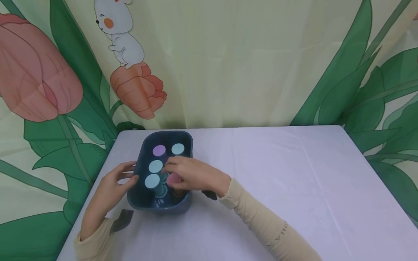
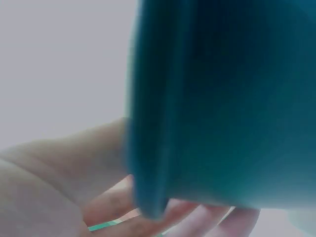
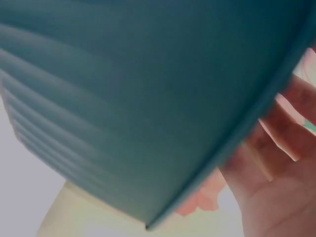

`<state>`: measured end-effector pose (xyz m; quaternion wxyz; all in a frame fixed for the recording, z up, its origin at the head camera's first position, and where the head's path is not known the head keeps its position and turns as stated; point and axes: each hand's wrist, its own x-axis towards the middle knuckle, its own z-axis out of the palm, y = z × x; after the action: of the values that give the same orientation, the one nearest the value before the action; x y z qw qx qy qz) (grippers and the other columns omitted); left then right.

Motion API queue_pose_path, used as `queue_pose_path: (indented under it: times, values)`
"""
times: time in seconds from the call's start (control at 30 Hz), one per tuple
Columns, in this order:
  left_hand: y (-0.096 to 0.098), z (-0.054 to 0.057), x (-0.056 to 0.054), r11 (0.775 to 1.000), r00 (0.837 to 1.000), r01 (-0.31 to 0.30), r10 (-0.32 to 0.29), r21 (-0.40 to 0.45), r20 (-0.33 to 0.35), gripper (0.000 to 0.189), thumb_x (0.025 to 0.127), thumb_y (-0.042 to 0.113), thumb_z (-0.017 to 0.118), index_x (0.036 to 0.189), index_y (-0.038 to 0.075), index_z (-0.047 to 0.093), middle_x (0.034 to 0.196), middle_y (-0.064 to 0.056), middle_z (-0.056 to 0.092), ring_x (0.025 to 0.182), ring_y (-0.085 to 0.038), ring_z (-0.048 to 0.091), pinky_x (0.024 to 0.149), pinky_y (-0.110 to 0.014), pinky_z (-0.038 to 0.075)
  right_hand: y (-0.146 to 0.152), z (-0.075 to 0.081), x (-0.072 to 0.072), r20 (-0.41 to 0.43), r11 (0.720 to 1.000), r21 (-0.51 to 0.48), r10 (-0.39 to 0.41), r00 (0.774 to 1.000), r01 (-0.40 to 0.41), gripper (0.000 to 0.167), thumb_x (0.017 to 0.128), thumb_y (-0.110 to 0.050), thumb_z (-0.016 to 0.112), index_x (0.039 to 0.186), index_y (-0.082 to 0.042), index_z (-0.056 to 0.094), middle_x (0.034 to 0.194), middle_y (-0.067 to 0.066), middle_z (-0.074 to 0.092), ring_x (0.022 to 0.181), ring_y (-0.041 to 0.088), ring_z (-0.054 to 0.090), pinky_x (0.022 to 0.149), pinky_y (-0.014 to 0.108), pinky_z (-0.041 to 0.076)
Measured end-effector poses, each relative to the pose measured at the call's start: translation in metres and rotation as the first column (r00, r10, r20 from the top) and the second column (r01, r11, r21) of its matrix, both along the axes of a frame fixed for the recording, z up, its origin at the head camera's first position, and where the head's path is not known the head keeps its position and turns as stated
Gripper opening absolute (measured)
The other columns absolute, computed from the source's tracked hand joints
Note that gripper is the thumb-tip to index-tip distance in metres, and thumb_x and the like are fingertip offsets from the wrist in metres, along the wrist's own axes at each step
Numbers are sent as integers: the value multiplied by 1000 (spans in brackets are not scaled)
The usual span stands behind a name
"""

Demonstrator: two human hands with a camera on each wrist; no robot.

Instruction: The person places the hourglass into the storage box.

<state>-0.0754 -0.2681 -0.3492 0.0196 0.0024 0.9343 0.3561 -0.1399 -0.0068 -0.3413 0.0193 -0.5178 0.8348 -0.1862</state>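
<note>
A dark blue bin (image 1: 137, 197) stands at the left of the white table, holding several upright pieces with round flat tops. The tops are light blue (image 1: 152, 181), purple (image 1: 159, 150) and pink (image 1: 173, 179). Reaching over the bin's right rim, my right hand (image 1: 192, 174) has its fingers curled round the pink-topped piece, whose lower part is hidden. My left hand (image 1: 111, 186) is at the bin's left side, thumb and fingertips against the rim, fingers loosely extended. Both wrist views show mostly the bin's outer wall (image 2: 237, 123), with parts of each hand beside it.
The white-clothed table (image 1: 277, 181) extends right of the bin. Behind it hangs a curtain (image 1: 228, 65) printed with a rabbit, a carrot, a tulip and leaves. The bin stands near the table's far left corner.
</note>
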Motion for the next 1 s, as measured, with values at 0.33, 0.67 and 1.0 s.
queue_pose_path:
  times: [0.33,0.67,1.0]
  values:
    - [5,13,4,1000,992,-3,0,-19,-127,49,98,21,63,141,1,50,135,-24,57,120,-39,56,94,-55,50,34,14,1,-40,996,-69,-60,997,57,50,89,-30,75,132,-9,60,125,3,58,115,12,56,98,20,49]
    - [32,39,10,997,984,76,-71,29,-162,49,95,22,68,139,7,54,136,-15,59,115,-31,62,86,-2,42,70,25,2,-18,977,-123,-177,984,174,56,89,-31,75,136,-9,55,129,2,56,121,12,54,101,25,49]
    - [81,46,6,987,957,139,-114,78,-268,42,91,18,72,132,12,60,129,-6,63,109,-23,65,92,-34,56,100,30,9,-50,943,-217,-270,962,253,60,91,-33,72,141,-8,51,137,4,53,129,16,49,106,32,47]
